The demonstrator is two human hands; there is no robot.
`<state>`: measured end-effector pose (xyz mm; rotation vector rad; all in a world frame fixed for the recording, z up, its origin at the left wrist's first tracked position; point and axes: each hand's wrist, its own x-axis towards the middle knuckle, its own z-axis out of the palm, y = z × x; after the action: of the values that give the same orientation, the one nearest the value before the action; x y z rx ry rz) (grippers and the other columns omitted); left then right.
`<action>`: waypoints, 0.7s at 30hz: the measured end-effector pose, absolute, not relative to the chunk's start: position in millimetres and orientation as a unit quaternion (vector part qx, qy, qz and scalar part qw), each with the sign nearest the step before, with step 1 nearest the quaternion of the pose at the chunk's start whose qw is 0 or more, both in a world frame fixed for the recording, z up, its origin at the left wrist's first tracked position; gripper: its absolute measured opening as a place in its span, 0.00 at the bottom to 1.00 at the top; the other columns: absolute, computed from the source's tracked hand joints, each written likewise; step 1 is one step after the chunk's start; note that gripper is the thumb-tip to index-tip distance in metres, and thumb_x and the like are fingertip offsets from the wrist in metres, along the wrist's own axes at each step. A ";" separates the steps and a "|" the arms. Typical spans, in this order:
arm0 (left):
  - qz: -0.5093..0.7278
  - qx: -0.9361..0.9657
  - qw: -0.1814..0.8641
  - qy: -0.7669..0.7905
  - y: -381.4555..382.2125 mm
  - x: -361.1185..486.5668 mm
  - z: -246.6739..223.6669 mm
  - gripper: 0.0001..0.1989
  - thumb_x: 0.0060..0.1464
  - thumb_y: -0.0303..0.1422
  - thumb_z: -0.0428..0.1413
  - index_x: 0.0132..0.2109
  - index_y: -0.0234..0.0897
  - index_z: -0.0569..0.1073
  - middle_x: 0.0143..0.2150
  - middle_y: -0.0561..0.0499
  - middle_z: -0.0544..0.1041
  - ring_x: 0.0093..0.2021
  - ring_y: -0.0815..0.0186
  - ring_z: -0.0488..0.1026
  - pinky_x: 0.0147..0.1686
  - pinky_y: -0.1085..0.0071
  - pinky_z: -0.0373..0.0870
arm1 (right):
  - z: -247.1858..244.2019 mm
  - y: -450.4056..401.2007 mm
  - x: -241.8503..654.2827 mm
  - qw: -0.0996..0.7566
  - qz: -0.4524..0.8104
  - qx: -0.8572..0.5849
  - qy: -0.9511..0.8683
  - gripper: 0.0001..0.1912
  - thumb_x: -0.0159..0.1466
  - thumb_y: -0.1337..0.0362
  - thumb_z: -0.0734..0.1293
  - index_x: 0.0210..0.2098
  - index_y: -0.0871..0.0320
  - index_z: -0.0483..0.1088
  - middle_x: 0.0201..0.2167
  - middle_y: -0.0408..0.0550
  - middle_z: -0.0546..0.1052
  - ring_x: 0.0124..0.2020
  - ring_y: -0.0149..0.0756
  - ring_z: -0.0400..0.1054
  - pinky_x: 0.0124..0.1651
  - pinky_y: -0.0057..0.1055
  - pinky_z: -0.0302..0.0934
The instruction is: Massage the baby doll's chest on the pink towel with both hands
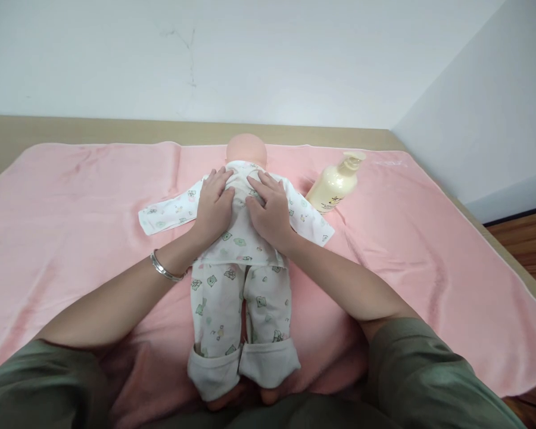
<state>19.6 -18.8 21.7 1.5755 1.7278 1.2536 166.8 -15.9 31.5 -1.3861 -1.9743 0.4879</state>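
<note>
A baby doll (pixel 246 149) lies on a pink blanket (pixel 93 238), its bald head away from me and its feet near my body. It wears a white printed top (pixel 236 244) and matching trousers (pixel 221 304) with turned-up cuffs. My left hand (pixel 214 205) rests flat on the left side of the upper back, a silver bracelet (pixel 163 268) on that wrist. On the right side of the back lies my right hand (pixel 270 211), fingers spread. The doll's face is not visible.
A pale yellow pump bottle (pixel 333 187) stands or leans on the blanket, right of the doll, close to its sleeve. Behind the wooden table edge (pixel 196 130) rises a white wall (pixel 272 59). Wooden floor (pixel 527 244) shows at the far right.
</note>
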 end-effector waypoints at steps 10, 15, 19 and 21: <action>0.436 0.593 0.198 0.647 -33.1 28.1 21.7 0.28 0.63 0.33 0.47 0.67 0.35 0.71 0.75 0.41 0.64 0.79 0.51 0.52 0.79 0.47 0.45 | 41.6 -10.1 167.1 0.271 0.198 -0.528 -0.780 0.31 0.70 0.62 0.61 0.71 0.59 0.64 0.77 0.57 0.56 0.79 0.51 0.45 0.79 0.61 0.35; 0.390 0.652 0.178 0.625 -55.7 39.0 23.1 0.29 0.66 0.35 0.46 0.71 0.33 0.64 0.78 0.39 0.56 0.81 0.50 0.45 0.79 0.44 0.41 | 48.3 12.7 175.1 0.192 0.171 -0.495 -0.830 0.31 0.74 0.61 0.56 0.74 0.63 0.57 0.78 0.62 0.52 0.80 0.54 0.42 0.78 0.62 0.36; 0.393 0.651 0.184 0.623 -54.5 37.9 23.6 0.28 0.67 0.36 0.45 0.70 0.34 0.66 0.77 0.39 0.60 0.80 0.51 0.49 0.79 0.44 0.43 | 49.2 4.4 172.8 0.184 0.121 -0.516 -0.828 0.31 0.75 0.59 0.55 0.74 0.66 0.56 0.77 0.66 0.54 0.79 0.59 0.45 0.77 0.64 0.41; 0.404 0.639 0.185 0.628 -46.7 33.3 23.3 0.28 0.66 0.36 0.46 0.69 0.33 0.68 0.76 0.39 0.62 0.79 0.50 0.52 0.79 0.46 0.45 | 50.9 -6.3 169.5 0.175 0.104 -0.529 -0.823 0.31 0.75 0.60 0.55 0.74 0.67 0.55 0.76 0.69 0.54 0.78 0.61 0.46 0.76 0.65 0.42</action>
<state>33.3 -46.7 23.3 1.8011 1.7699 1.1396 169.5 -6.3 50.9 -1.4999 -2.3329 0.2945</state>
